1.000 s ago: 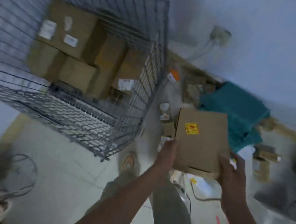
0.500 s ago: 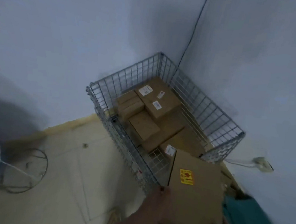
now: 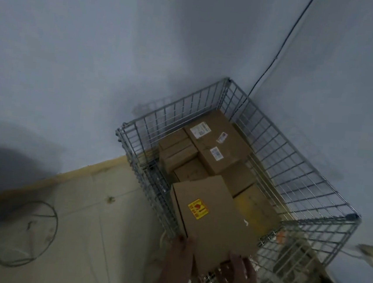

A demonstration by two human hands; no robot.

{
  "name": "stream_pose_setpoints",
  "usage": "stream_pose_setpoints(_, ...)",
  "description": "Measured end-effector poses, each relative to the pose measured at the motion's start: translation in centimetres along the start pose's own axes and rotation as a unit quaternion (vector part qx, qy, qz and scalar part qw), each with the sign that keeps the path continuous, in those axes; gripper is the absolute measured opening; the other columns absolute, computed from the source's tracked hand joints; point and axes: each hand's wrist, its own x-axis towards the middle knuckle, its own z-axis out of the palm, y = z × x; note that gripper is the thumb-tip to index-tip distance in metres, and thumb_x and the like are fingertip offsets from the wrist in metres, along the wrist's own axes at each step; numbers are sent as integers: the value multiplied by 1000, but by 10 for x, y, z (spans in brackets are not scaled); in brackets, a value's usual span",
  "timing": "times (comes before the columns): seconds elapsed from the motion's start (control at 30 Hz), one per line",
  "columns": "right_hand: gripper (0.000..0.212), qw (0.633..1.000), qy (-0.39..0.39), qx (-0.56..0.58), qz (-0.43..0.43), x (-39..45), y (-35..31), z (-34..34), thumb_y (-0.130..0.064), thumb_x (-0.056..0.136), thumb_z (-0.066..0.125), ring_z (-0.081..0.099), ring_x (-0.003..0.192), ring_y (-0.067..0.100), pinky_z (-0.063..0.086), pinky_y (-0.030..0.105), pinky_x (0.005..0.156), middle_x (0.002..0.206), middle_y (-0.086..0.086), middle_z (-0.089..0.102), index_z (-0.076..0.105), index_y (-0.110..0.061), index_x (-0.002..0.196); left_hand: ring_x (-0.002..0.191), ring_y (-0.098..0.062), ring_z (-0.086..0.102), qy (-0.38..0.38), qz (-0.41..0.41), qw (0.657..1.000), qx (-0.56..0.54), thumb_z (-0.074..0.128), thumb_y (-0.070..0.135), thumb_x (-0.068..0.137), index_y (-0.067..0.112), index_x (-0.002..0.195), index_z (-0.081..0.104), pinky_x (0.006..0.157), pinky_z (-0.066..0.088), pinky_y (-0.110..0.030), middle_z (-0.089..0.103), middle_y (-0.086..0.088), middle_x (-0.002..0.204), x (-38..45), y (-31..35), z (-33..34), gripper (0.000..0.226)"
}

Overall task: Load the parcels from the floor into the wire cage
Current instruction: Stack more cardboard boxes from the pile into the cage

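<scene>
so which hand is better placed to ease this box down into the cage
Right. The right hand holds the box at its near edge, above the wire cage. The left hand grips the corner outside the cage wall.

Matt brown cardboard parcel (image 3: 213,221), shiny metal wire cage (image 3: 292,165), smooth floor tiles (image 3: 87,211)

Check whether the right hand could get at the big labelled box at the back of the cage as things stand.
Probably not right now. The right hand and left hand both hold the stickered parcel over the wire cage, and it lies between them and the labelled box. The cage top is open otherwise.
</scene>
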Motion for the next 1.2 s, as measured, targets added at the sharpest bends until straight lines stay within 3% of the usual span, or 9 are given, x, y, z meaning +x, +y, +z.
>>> stream_pose_setpoints(0.1,47,994,-22,96,38,56,-16,34,-14,100,65,58,103,-17,48,6,79,145,11,52,61,-50,128,110,-36,67,-38,-6,998,45,59,47,96,27,121,55,87,56,-41,69,-13,121,57,30,-3,32)
stream_pose_setpoints(0.17,51,1000,-15,-14,6,96,-7,54,-12,98,67,69,100,1,57,19,77,138,10,58,53,-33,143,108,-40,66,-34,-9,995,96,53,38,101,28,108,58,77,52,-38,67,-19,119,91,50,-4,13)
stream_pose_setpoints(0.23,63,995,-26,-93,5,127,-4,78,-14,95,70,70,104,32,57,43,87,131,17,64,43,-28,151,98,-21,68,-66,4,977,203,45,41,104,37,111,59,80,55,-37,69,-1,114,128,62,-10,17)
stream_pose_setpoints(0.43,60,987,-42,-153,12,225,21,137,-6,97,65,70,100,27,57,43,87,128,15,66,44,-24,151,95,-21,63,-112,123,825,541,40,39,104,29,146,39,78,53,-36,53,-2,124,198,78,-26,44)
stream_pose_setpoints(0.63,65,993,-14,-113,6,301,35,182,-7,99,62,65,116,29,50,49,106,134,11,62,37,-26,157,102,-29,68,-134,128,753,632,39,33,107,27,156,25,85,59,-45,26,-10,161,232,78,-28,52)
stream_pose_setpoints(0.83,40,978,14,-206,-5,349,42,206,-9,98,59,57,104,28,54,32,75,117,7,64,56,-16,138,141,-35,44,-151,109,753,631,40,39,106,24,160,12,101,51,-53,7,-10,170,238,83,-28,63)
stream_pose_setpoints(0.97,47,970,23,-241,26,346,32,211,-15,98,62,58,119,34,56,44,90,136,14,58,50,-14,144,154,-36,15,-137,144,748,633,39,42,105,21,162,9,111,43,-51,6,-9,170,248,89,-30,68)
stream_pose_setpoints(1.03,55,942,63,-330,-24,335,23,214,-18,98,61,56,121,33,52,45,97,141,15,54,43,-13,149,156,-36,4,-116,168,750,629,40,41,104,19,161,12,117,37,-51,5,-10,170,254,95,-32,67)
stream_pose_setpoints(1.2,63,782,78,-572,-236,298,21,221,-25,94,59,47,132,34,50,49,96,152,12,39,37,-15,152,157,-34,4,-88,222,729,642,38,40,104,17,160,17,120,31,-50,11,-9,170,269,109,-37,64)
